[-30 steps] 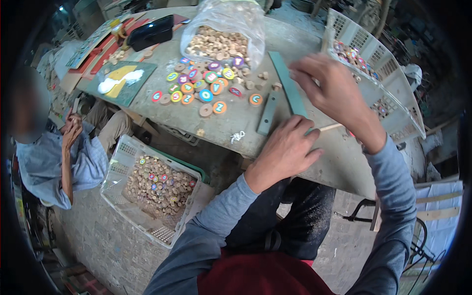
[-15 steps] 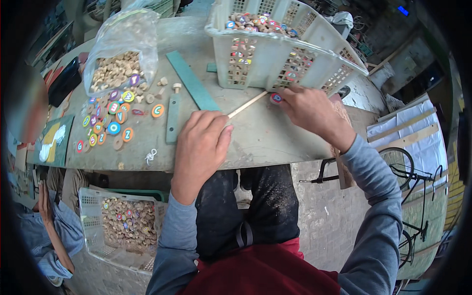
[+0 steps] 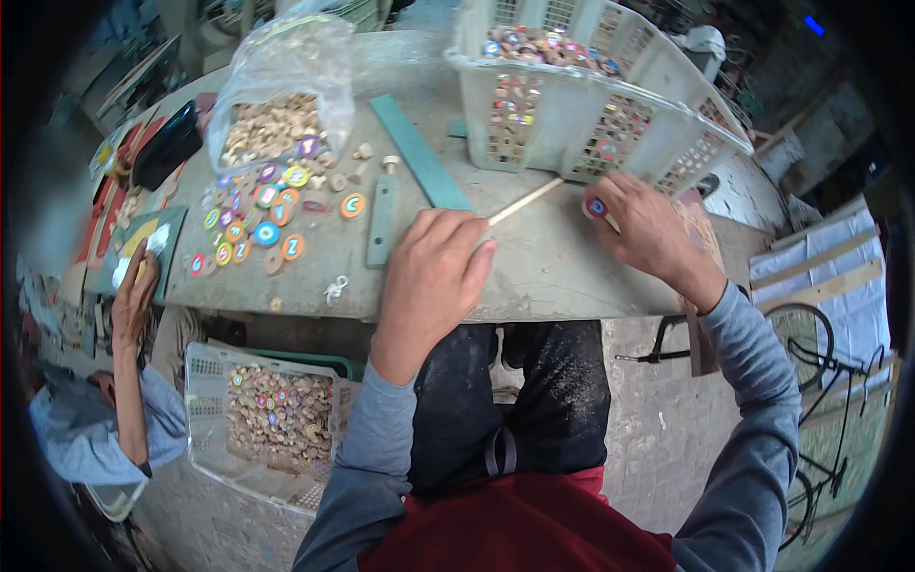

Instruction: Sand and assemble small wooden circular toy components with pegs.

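Note:
My left hand (image 3: 434,276) is closed around the near end of a thin wooden stick (image 3: 526,201), which points away to the right across the grey worktable (image 3: 519,276). In my right hand (image 3: 648,229), pinched by the fingers, is a small wooden peg with a round blue-purple printed cap (image 3: 596,207). The stick's far tip lies a little apart from that peg, close to the base of a white plastic crate (image 3: 562,86) holding many similar pieces. Left of my left hand stand a narrow green strip with holes (image 3: 381,221) and a longer green strip (image 3: 419,153).
Colourful printed discs (image 3: 267,232) lie scattered on the left, before a clear plastic bag (image 3: 324,67) of plain wooden pegs. A co-worker's hand (image 3: 133,296) reaches the table's left end. Below stands another crate (image 3: 205,458) of pegs. A bicycle (image 3: 829,381) is at right.
My right hand has drawn the capped peg slightly away from the stick's tip. The co-worker's hand has risen onto the green board. The whole view has shifted, moving the scene rightward.

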`<state>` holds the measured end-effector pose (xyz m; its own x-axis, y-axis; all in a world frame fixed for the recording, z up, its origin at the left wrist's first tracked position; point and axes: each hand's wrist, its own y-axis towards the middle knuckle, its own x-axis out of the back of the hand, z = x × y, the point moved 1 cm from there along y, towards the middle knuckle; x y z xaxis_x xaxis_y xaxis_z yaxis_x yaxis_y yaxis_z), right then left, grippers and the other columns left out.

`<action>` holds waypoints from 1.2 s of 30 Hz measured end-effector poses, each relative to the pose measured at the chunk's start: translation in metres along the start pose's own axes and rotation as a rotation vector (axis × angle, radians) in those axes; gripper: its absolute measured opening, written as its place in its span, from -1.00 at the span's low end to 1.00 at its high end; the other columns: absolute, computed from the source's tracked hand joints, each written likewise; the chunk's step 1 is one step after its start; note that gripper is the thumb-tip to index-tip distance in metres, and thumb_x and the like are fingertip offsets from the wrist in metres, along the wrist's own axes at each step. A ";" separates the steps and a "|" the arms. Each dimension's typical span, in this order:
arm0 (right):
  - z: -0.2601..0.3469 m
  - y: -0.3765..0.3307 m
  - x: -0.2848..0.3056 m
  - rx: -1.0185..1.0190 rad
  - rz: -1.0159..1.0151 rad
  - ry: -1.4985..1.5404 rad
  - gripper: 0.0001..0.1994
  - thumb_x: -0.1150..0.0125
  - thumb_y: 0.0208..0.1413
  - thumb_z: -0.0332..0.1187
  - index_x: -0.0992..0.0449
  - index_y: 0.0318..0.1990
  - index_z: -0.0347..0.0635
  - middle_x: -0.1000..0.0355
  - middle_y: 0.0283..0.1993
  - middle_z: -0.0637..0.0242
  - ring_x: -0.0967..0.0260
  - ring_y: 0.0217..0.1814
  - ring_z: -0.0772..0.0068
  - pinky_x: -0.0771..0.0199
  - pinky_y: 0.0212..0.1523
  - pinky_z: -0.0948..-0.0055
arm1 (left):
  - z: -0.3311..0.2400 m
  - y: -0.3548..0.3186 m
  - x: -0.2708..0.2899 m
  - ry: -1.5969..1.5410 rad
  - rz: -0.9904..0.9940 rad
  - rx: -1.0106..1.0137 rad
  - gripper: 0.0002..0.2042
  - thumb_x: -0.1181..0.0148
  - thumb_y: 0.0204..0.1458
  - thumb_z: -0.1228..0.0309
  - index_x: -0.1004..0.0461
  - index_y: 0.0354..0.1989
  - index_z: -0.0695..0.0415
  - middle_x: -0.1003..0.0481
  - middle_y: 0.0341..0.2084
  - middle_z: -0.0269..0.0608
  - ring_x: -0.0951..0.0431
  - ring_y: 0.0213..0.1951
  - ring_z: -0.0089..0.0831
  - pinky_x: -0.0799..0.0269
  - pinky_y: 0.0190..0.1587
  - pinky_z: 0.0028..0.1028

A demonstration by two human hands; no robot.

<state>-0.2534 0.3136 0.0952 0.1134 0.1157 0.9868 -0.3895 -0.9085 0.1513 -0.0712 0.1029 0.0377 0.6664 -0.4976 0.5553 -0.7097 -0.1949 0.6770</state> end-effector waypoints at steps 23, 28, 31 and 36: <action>-0.067 -0.161 0.047 -0.457 0.122 0.263 -0.65 -0.34 0.08 -0.46 -0.61 0.05 -0.27 -0.48 -0.13 0.12 -0.50 -0.09 0.14 -0.47 -0.02 0.28 | -0.008 0.001 0.002 0.064 0.101 0.093 -0.74 -0.28 0.01 0.56 -0.55 -0.09 0.30 -0.57 -0.12 -0.02 -0.53 -0.05 -0.04 -0.43 0.03 -0.21; -0.102 -0.125 0.032 -0.346 0.042 0.050 -0.69 -0.31 0.11 -0.43 -0.63 0.02 -0.22 -0.48 -0.18 0.10 -0.49 -0.15 0.07 -0.49 -0.10 0.21 | -0.009 0.006 -0.005 0.029 0.109 0.089 -0.75 -0.26 0.04 0.57 -0.55 -0.09 0.30 -0.57 -0.12 0.01 -0.53 -0.05 -0.03 -0.43 0.03 -0.22; -0.109 -0.108 0.019 -0.292 -0.003 -0.017 -0.70 -0.31 0.11 -0.41 -0.63 0.01 -0.21 -0.46 -0.21 0.10 -0.48 -0.18 0.07 -0.50 -0.14 0.19 | -0.006 0.001 -0.005 0.029 0.092 0.135 -0.76 -0.25 0.05 0.57 -0.55 -0.09 0.31 -0.57 -0.13 0.02 -0.53 -0.05 -0.04 -0.42 0.03 -0.22; -0.066 -0.164 0.035 -0.309 0.029 0.007 -0.74 -0.25 0.17 -0.36 -0.63 -0.01 -0.16 -0.44 -0.24 0.13 -0.47 -0.17 0.10 -0.52 -0.17 0.19 | -0.008 0.001 -0.001 0.061 0.092 0.107 -0.76 -0.27 0.04 0.58 -0.55 -0.09 0.32 -0.57 -0.13 0.03 -0.54 -0.06 -0.03 -0.43 0.03 -0.21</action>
<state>-0.2459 0.4929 0.1085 0.0919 0.0955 0.9912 -0.6518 -0.7468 0.1324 -0.0715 0.1098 0.0416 0.6081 -0.4654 0.6431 -0.7863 -0.2416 0.5687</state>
